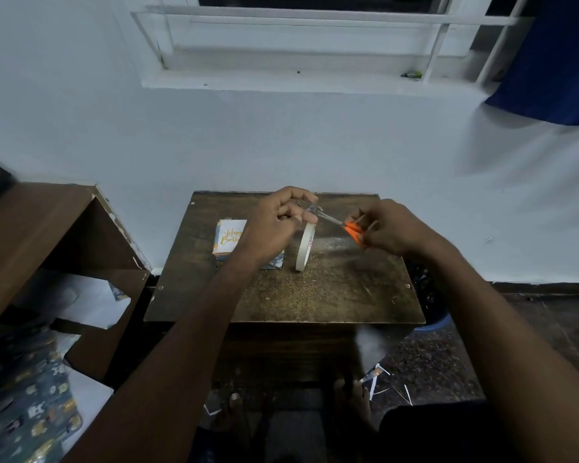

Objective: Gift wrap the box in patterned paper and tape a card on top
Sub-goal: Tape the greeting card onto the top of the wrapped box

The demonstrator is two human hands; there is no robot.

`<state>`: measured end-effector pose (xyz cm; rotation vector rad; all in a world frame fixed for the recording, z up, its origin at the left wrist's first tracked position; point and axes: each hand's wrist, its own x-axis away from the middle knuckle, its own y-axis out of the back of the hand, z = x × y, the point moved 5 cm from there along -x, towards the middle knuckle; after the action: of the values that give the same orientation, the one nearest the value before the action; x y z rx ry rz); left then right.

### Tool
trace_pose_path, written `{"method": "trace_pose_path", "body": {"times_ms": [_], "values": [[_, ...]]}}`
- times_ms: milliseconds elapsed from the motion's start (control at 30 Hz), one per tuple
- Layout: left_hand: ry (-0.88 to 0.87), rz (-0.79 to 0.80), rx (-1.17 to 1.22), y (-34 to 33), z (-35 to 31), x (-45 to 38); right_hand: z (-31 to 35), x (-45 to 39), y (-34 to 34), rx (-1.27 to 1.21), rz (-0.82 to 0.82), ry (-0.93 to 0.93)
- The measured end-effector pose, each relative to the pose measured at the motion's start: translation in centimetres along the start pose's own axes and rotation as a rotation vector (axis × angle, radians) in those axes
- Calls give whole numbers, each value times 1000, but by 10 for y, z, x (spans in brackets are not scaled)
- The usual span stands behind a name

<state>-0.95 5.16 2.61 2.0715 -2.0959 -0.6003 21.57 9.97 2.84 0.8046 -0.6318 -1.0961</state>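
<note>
Box (248, 255) w/ card (229, 236) under left hand (274, 225), grip pinching tape (311, 208); right hand (391, 228) grips scissors (348, 227).

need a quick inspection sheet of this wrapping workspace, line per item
surface: small dark wooden table, worn top
job's things: wrapped box with card on top; tape roll standing on edge
clutter: patterned paper lower left; paper scraps on floor
grips: left hand pinches a tape strip; right hand grips orange scissors, blades at the strip
cables: nothing seen
surroundings: white wall, window, blue cloth, brown shelf
</note>
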Motion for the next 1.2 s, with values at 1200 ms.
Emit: {"method": "trace_pose_path", "body": {"times_ms": [1200], "values": [[-54, 53, 77, -5, -2, -2, 24, 4, 9, 1, -94, 203]]}}
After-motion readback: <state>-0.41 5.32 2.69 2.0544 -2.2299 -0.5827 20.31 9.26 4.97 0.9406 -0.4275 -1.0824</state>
